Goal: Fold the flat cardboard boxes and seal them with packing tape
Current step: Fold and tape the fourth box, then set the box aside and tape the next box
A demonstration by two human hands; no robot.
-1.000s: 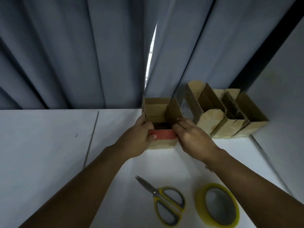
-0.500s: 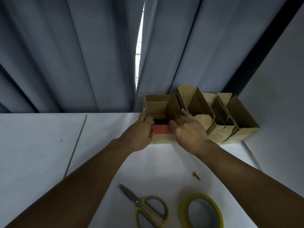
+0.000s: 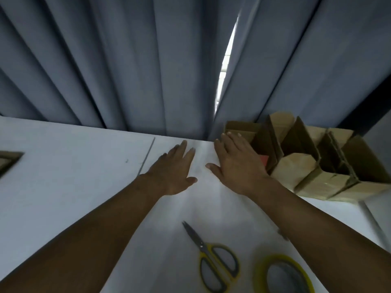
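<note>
1. Both hands are empty. The left hand (image 3: 175,168) lies spread, fingers straight, low over the white table (image 3: 63,166) at centre frame. The right hand (image 3: 237,163) is flat and relaxed just right of it, holding nothing.
2. The cardboard boxes (image 3: 306,166) stand in a row at the right middle of the frame, against the grey curtain (image 3: 127,60), flaps up and tops open.
3. I read this as a pause between boxes: the row is set up and nothing is in hand.
4. Next comes either the yellow tape roll (image 3: 283,275) at lower right, with the scissors (image 3: 215,263) just left of it, or a fresh flat. The brown piece (image 3: 8,161) at the far left edge may be one. That would be a long reach across for the left hand.
5. Hard to tell:
   - The right hand overlaps the leftmost box (image 3: 243,129), so I can't say whether it touches it.
   - A red strip (image 3: 264,160) peeks out beside the knuckles, mostly covered.
   - The tape roll is cut by the bottom edge and blurred.
   - The brown piece is cropped, so what it is stays unsure.
   - I can't make out any tape on the box bottoms.
</note>
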